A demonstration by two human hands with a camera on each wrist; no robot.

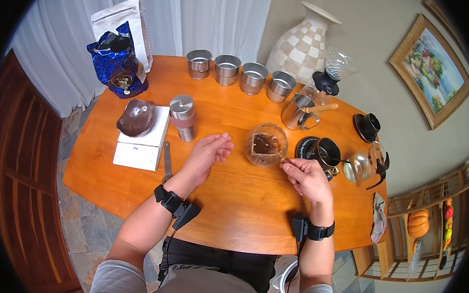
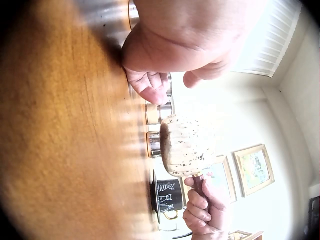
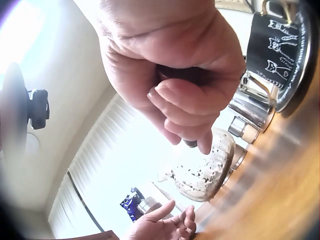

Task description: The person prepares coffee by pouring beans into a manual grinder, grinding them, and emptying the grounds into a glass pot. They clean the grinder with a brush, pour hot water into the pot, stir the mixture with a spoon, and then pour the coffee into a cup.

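Observation:
My right hand [image 1: 311,179] grips the dark handle [image 2: 199,184] of a round clear glass pot [image 1: 267,144]. Dark brown coffee grounds [image 1: 265,144] lie inside it, and specks cling to its wall in both wrist views. The pot is close over the table, between my two hands. To its left, my left hand [image 1: 207,153] is held with relaxed fingers, apart from the pot and holding nothing. In the right wrist view, curled fingers [image 3: 187,107] hide most of the handle.
A black cup [image 1: 328,150] on a saucer and a steel pitcher [image 1: 297,114] stand near the pot. Several steel cups [image 1: 253,78] line the back. Leftward are a steel grinder [image 1: 183,117], a white scale [image 1: 137,154] with a dark bowl [image 1: 136,118], and a blue bag [image 1: 116,68].

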